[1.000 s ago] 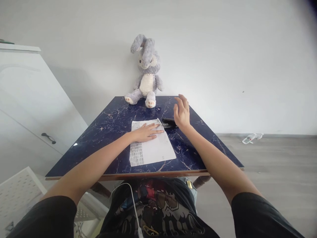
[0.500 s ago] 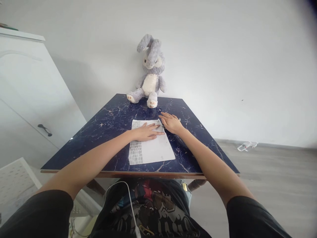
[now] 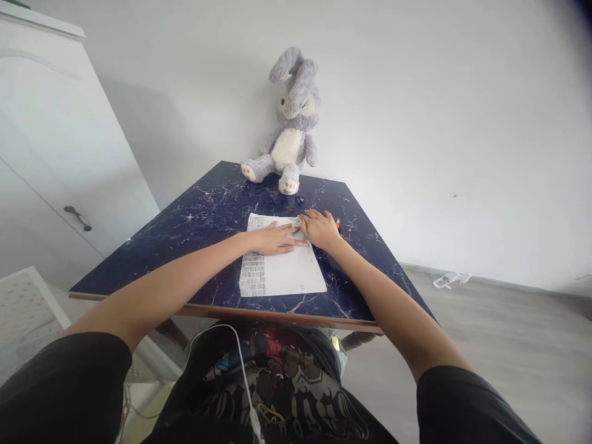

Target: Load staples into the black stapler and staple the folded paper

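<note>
The right fingers (image 3: 311,222) hide a far corner of the paper (image 3: 287,272) (its small mark (image 3: 302,288) is unreadable).

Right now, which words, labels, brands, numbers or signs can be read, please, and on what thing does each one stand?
No text can be read with certainty.
Black shirt: large grey lettering across the front, stylised and unclear, not readable.
White paper: a small mark near its lower right corner, too small to read.
</note>
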{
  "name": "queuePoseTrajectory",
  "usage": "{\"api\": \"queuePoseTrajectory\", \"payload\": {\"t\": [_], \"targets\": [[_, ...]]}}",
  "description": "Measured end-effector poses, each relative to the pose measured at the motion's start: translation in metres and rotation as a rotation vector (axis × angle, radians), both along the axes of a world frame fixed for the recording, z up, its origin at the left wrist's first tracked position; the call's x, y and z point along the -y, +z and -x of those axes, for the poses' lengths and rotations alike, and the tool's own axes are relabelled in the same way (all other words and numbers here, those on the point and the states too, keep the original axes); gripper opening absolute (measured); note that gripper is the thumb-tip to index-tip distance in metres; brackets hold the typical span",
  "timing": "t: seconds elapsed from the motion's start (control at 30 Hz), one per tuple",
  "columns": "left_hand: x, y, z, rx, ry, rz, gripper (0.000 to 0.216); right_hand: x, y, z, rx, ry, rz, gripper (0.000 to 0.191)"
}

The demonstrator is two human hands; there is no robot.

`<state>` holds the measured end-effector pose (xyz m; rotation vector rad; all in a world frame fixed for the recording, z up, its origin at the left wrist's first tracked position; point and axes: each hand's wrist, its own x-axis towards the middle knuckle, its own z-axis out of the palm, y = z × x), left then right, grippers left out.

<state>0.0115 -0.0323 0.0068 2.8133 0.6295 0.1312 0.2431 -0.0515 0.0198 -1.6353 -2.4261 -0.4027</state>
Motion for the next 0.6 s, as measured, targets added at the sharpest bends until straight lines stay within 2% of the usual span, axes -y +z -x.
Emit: {"api": "queuePoseTrajectory", "payload": {"t": [0.17,0.37,0.6], "targets": [[0.005,0.009,0.000,-0.084,0.008,0.013,0.052,0.003,0.005,0.001,0.085,0.010,0.023,0.049],[0.008,0.014,0.000,-0.164,0.017,-0.001,0.056,-0.001,0.009,-0.011,-0.135,-0.254,0.023,0.057],[0.006,0.012,0.001,-0.179,0.021,0.006,0.057,-0.013,0.013,-0.038,-0.165,-0.328,0.031,0.058]]}}
